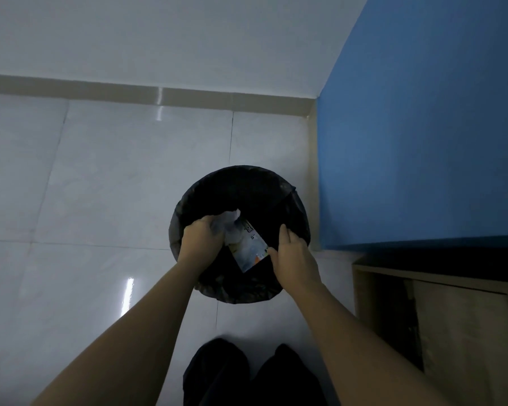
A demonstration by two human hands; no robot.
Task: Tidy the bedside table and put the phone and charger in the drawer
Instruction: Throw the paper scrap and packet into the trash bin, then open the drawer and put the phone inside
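A round bin lined with a black bag [247,183] stands on the tiled floor below me. Both my hands are over its mouth. My left hand [198,237] is closed around crumpled white tissue [232,218]. My right hand [294,256] pinches the lower corner of a printed wrapper [250,250], which hangs tilted between the two hands inside the bin's opening. No phone, charger or drawer shows in this view.
A blue panel [423,142] rises right of the bin. Below it, at the right edge, sits a light wooden cabinet top [452,317]. White wall and beige skirting [159,96] run behind. My dark-trousered legs [247,376] are at the bottom.
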